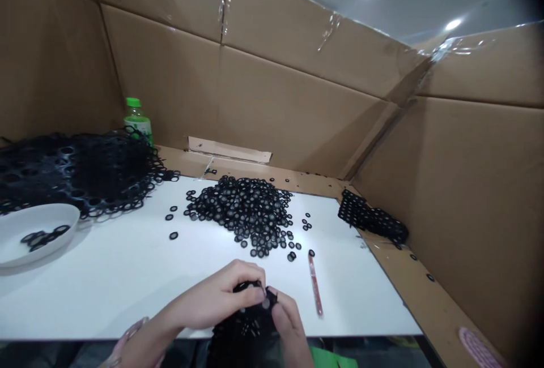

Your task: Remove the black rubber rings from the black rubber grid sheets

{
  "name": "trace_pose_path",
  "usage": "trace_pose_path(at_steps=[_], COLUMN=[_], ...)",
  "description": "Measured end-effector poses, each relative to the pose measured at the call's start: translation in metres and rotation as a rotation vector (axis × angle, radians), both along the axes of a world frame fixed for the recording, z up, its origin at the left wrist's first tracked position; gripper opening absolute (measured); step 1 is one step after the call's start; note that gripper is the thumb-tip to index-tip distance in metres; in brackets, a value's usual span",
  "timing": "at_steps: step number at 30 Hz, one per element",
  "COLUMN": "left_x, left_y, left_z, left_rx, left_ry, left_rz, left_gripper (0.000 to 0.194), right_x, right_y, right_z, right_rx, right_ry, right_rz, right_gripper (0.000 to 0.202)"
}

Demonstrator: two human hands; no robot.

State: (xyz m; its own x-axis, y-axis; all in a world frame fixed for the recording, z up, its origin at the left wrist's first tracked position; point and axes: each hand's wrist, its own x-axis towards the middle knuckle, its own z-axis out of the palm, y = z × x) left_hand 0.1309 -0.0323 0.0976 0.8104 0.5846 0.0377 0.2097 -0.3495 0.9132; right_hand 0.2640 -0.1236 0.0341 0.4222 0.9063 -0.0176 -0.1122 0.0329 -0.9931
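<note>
Near the front edge of the white board, my left hand (225, 294) pinches the top of a black perforated sheet (244, 337), thumb and fingers closed on it. Close beside it on the right, my right hand (291, 325) has its thumb and fingers closed on the sheet's right edge. The sheet hangs down over the board's front edge, its lower part dark and unclear. Beyond my hands lies a large heap of small black rings (250, 209). A thin red stick (315, 286) lies to the right, with a ring at its far tip.
At the left stand a white bowl (63, 243) holding some black rings, a pile of black ring-holed sheets (97, 170) and a green-capped bottle (138, 120). Another black perforated strip (372, 218) lies at the right. Cardboard walls (289, 107) enclose the white board (140, 277).
</note>
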Motion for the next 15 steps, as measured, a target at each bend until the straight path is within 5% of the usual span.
trace_pose_path(at_steps=[5,7,10,15], left_x=[0.001,0.0,-0.003,-0.006], left_y=[-0.012,-0.012,-0.005,-0.002], left_z=[-0.011,-0.017,-0.015,-0.005], left_rx=[0.465,0.574,0.407,0.23], left_ry=[-0.118,-0.185,-0.16,-0.072], left_rz=[0.37,0.324,0.128,0.078], left_gripper=[0.016,0.015,0.014,0.016], right_x=[-0.005,-0.01,-0.015,-0.014], right_y=[0.001,0.003,0.005,0.005], right_z=[0.008,0.007,0.004,0.003], right_rx=[-0.176,-0.213,-0.247,-0.117], right_ry=[-0.022,0.015,0.066,0.207], right_rz=[-0.182,-0.215,-0.236,-0.12], right_gripper=[0.048,0.047,0.045,0.046])
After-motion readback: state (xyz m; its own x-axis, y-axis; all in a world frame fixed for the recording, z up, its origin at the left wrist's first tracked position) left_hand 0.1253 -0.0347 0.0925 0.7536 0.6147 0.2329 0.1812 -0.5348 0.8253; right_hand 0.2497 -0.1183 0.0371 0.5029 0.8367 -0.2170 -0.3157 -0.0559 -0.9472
